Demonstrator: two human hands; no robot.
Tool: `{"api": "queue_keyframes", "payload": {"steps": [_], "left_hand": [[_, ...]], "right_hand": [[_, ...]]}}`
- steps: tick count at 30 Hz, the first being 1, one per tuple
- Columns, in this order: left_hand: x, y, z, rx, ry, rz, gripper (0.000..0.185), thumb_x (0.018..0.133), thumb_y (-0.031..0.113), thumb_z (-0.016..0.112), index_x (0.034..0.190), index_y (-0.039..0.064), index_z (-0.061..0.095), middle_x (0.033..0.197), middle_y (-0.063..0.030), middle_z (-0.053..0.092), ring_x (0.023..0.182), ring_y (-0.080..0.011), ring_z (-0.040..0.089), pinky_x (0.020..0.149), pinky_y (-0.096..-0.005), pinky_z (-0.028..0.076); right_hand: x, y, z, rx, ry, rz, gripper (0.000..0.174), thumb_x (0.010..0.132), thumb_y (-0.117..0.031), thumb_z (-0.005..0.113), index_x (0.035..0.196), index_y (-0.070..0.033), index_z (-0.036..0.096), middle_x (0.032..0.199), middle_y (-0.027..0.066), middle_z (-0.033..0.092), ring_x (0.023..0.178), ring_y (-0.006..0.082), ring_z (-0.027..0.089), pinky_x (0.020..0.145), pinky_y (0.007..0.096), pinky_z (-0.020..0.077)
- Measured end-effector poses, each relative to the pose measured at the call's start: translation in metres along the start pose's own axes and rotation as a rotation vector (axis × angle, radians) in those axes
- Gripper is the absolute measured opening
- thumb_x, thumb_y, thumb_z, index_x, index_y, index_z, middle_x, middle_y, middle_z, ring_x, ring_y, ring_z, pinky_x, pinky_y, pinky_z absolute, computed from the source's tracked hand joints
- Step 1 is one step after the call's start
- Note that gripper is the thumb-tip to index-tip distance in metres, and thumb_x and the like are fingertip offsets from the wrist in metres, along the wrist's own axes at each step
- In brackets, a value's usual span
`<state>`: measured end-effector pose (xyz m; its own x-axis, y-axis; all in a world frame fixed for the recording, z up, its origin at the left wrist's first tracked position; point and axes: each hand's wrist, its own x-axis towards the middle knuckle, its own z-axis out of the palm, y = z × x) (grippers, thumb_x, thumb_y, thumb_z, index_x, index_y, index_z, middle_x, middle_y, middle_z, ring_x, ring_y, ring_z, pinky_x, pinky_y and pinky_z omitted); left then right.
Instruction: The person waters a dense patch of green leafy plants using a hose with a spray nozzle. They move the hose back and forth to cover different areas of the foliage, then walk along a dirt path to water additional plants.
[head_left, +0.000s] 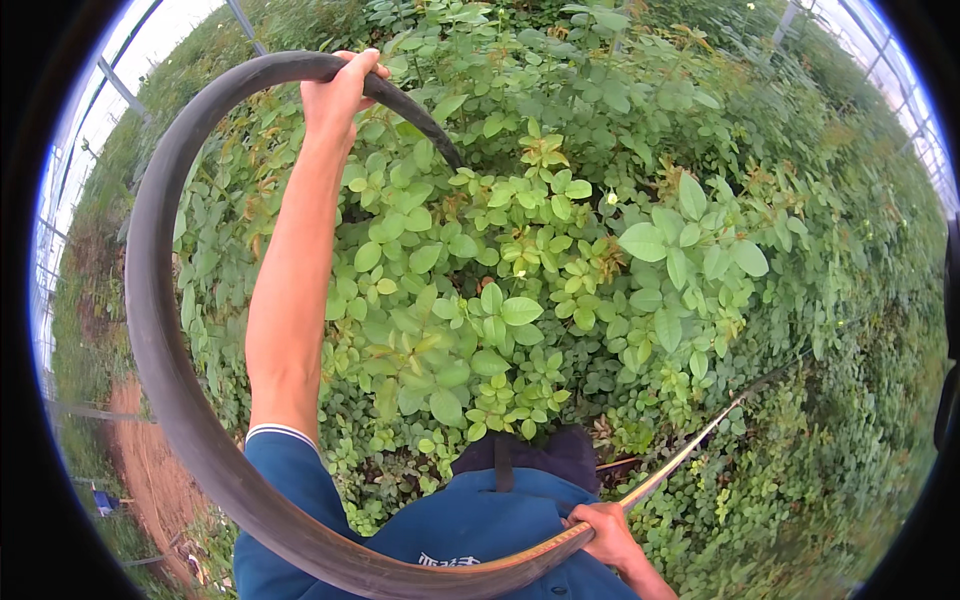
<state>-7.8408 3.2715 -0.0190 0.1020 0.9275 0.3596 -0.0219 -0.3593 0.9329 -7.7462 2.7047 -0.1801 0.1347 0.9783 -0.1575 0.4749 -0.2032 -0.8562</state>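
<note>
A thick black hose (161, 300) makes a large loop from the leafy plants, around my left side and across my lower body. Near the top of that loop my left hand (346, 86) grips it with the arm stretched forward; beyond the hand, the hose end goes down into the leaves. At the lower right my right hand (606, 529) holds the hose close to my waist. From there a narrower-looking length with a yellow stripe (675, 461) runs up and right into the foliage.
Dense green leafy bushes (487, 315) with a few pale buds surround my front and right side. A strip of reddish bare soil (154, 465) lies at the lower left, with a small blue thing (105, 501) beside it. Metal frame posts (124, 88) stand at the edges.
</note>
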Motion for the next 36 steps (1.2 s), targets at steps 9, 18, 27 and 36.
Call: {"api": "queue_keyframes", "payload": {"steps": [9, 18, 27, 36], "left_hand": [[0.01, 0.002, 0.059, 0.068, -0.084, -0.01, 0.017, 0.084, 0.023, 0.067, 0.079, 0.007, 0.065, 0.081, -0.0082, 0.07, 0.085, -0.02, 0.068, 0.077, -0.0423, 0.052], [0.013, -0.014, 0.209, -0.195, -0.108, -0.048, 0.014, 0.086, 0.018, 0.067, 0.079, 0.007, 0.063, 0.079, -0.0084, 0.07, 0.076, -0.0174, 0.066, 0.071, -0.0385, 0.054], [0.006, -0.028, 0.355, -0.391, -0.162, -0.038, 0.014, 0.09, 0.018, 0.065, 0.082, 0.008, 0.061, 0.083, -0.007, 0.07, 0.088, -0.0201, 0.069, 0.077, -0.0386, 0.053], [0.006, -0.012, 0.44, -0.489, -0.221, 0.02, 0.013, 0.092, 0.019, 0.063, 0.085, 0.009, 0.059, 0.085, -0.0079, 0.071, 0.094, -0.0231, 0.069, 0.084, -0.0442, 0.051]], "right_hand": [[0.01, 0.029, -0.012, 0.092, 0.045, 0.017, 0.023, 0.077, -0.013, 0.077, 0.069, -0.005, 0.057, 0.058, 0.0122, 0.057, 0.055, 0.0348, 0.058, 0.05, 0.0406, 0.0443], [0.027, 0.086, -0.056, 0.177, 0.118, 0.066, 0.029, 0.079, -0.014, 0.078, 0.066, -0.004, 0.055, 0.057, 0.0118, 0.056, 0.054, 0.031, 0.058, 0.05, 0.0371, 0.0443], [0.04, 0.132, -0.083, 0.208, 0.167, 0.174, 0.026, 0.08, -0.017, 0.077, 0.068, -0.004, 0.058, 0.064, 0.0113, 0.06, 0.064, 0.0302, 0.061, 0.058, 0.0388, 0.0489], [0.049, 0.149, -0.095, 0.235, 0.263, 0.184, 0.026, 0.08, -0.018, 0.078, 0.069, -0.004, 0.058, 0.064, 0.0104, 0.06, 0.063, 0.0299, 0.061, 0.058, 0.0386, 0.0483]]}}
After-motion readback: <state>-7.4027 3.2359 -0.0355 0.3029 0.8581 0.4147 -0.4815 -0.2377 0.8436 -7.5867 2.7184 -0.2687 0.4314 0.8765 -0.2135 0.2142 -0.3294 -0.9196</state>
